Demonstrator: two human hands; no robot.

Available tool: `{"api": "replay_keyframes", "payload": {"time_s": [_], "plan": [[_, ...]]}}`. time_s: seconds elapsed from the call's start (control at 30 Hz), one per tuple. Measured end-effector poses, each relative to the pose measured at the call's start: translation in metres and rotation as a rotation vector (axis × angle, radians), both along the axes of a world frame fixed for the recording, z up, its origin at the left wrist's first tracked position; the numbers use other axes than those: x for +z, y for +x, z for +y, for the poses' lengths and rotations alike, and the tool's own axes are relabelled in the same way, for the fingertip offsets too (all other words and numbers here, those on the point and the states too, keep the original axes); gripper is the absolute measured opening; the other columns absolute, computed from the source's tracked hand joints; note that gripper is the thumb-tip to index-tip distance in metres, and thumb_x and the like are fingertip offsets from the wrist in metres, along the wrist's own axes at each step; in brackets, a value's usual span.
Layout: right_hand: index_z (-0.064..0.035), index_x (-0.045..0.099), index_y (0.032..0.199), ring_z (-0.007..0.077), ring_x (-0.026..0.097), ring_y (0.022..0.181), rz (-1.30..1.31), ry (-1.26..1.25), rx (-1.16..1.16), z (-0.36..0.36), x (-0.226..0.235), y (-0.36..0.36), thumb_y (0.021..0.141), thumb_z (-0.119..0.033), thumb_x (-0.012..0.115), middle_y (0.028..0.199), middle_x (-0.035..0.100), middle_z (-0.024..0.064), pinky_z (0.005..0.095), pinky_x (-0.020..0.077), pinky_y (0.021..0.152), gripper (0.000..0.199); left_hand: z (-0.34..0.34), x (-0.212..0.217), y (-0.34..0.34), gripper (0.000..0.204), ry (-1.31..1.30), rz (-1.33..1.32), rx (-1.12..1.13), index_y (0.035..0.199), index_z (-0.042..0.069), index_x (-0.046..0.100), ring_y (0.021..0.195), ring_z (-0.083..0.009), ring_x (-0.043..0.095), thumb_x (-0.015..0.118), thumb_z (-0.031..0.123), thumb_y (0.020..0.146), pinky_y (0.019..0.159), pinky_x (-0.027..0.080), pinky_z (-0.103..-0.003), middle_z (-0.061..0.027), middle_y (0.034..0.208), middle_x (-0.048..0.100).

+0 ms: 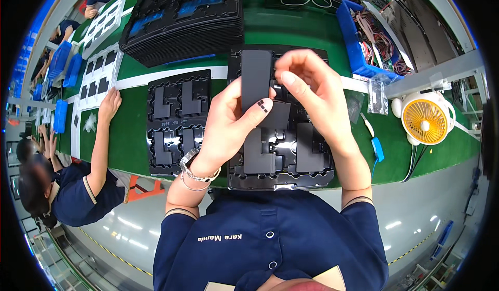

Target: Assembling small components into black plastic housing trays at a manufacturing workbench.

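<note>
Factory assembly line: long green table (pixel 130 130), stacked black part trays (pixel 182 26), blue bin of cables (pixel 364 36), uniformed co-workers (pixel 73 192) seated alongside, desk fan (pixel 426 118).

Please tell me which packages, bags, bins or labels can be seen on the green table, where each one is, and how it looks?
Clear plastic bags: right of the hands, by the bin; small, transparent.
Blue bin: far right; open, rectangular, holding coloured wires.
Stack of black trays: far centre-left; blue sheets on top.
White trays: far left; black rectangular parts inside.
No sign or screen shows.
</note>
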State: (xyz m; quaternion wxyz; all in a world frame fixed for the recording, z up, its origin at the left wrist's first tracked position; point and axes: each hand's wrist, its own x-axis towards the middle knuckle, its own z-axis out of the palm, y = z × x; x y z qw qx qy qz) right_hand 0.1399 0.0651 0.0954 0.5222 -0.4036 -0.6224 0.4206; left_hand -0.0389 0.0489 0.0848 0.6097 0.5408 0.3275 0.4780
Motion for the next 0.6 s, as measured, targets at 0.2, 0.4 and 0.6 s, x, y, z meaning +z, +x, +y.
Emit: {"api": "replay_keyframes", "payload": {"time_s": [0.2, 0.4, 0.6], "plan": [[0.0011, 0.061, 0.093, 0.0096, 0.059, 0.082, 0.013, -0.122, 0.107, -0.005, -0.001, -0.005, 0.092, -0.013, 0.063, 0.085, 0.063, 0.0029, 0.0269, 0.0474, 0.08, 0.014, 0.002, -0.013, 0.0, 0.016, -0.051, -0.013, 0.071, 0.108, 0.003, 0.061, 0.077, -0.0019, 0.053, 0.063, 0.009, 0.093, 0.065, 0.045, -0.018, 0.0046, 0.088, 0.059], [0.0012, 0.061, 0.091, 0.0094, 0.058, 0.08, 0.022, -0.149, 0.095, -0.007, 0.001, -0.008, 0.092, -0.013, 0.064, 0.082, 0.062, 0.0024, 0.0272, 0.0477, 0.078, 0.015, 0.002, -0.017, 0.003, 0.015, -0.053, -0.048, 0.114, 0.099, 0.002, 0.064, 0.07, -0.0004, 0.052, 0.066, 0.015, 0.092, 0.057, 0.042, -0.016, 0.0047, 0.082, 0.061], [0.0008, 0.061, 0.09, 0.0095, 0.058, 0.079, -0.004, -0.124, 0.07, -0.007, -0.004, -0.011, 0.091, -0.013, 0.063, 0.082, 0.062, 0.0024, 0.0274, 0.0478, 0.077, 0.014, 0.004, -0.022, 0.003, 0.013, -0.011, -0.121, 0.133, 0.096, 0.001, 0.064, 0.075, -0.0015, 0.052, 0.066, 0.013, 0.091, 0.065, 0.043, -0.019, 0.0038, 0.082, 0.061]]}}
